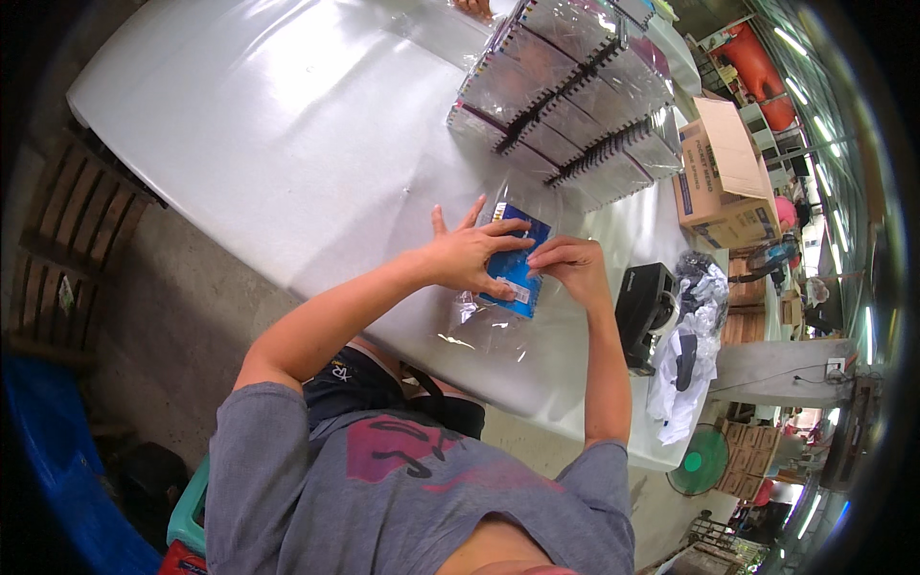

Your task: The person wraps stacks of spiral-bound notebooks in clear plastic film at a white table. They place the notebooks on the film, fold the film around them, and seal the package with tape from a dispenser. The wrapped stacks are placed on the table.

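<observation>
A small blue notebook (522,251) lies on the white table, on or inside clear plastic film (482,326) that spreads past its edges. My left hand (468,257) rests over its left side with the fingers spread, pressing on the cover. At the right edge of the notebook is my right hand (572,265), thumb and fingertips pinched together on what looks like the film. Exactly what the fingertips hold is hard to see. Beyond my hands stand tall stacks of spiral-bound notebooks (575,105) with black coils.
A black tape dispenser (647,311) stands to my right, beside crumpled clear and white plastic (704,297). An open cardboard box (724,182) is at the far right. Another person's hand (474,8) shows at the far edge of the white table (240,125). A green fan (698,460) stands past the table.
</observation>
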Demonstrator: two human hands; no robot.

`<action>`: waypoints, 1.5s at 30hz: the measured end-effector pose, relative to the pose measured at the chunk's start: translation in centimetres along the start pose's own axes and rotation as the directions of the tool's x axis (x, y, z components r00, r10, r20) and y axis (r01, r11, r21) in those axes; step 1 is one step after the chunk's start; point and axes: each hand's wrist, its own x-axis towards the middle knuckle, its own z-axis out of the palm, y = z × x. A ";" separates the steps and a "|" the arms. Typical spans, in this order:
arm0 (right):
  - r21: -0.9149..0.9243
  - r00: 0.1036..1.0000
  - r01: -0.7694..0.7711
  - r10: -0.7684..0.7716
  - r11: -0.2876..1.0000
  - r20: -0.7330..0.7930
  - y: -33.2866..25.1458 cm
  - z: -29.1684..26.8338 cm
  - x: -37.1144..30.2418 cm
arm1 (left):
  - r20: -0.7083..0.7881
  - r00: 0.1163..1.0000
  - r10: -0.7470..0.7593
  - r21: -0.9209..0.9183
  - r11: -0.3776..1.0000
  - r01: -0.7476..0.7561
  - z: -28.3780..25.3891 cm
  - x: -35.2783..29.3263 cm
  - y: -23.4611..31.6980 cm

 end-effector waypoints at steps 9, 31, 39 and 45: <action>0.122 0.990 -0.108 0.117 0.987 -0.074 0.5 0.9 0.3 | 0.009 1.000 -0.018 -0.079 0.997 0.019 0.4 0.0 0.2; -0.452 0.996 -0.090 0.081 0.887 -0.040 -3.3 3.3 1.5 | -0.398 0.912 -0.094 -0.440 0.892 -0.100 0.8 2.4 -2.0; -0.506 0.990 -0.119 0.138 0.854 0.001 -3.8 3.2 2.3 | -0.192 0.964 -0.184 0.014 0.982 0.190 -2.2 0.9 0.0; -0.571 0.986 -0.072 0.145 0.818 0.083 -3.1 3.6 0.7 | -0.181 0.983 -0.023 -0.094 0.996 0.006 -1.8 1.5 -1.8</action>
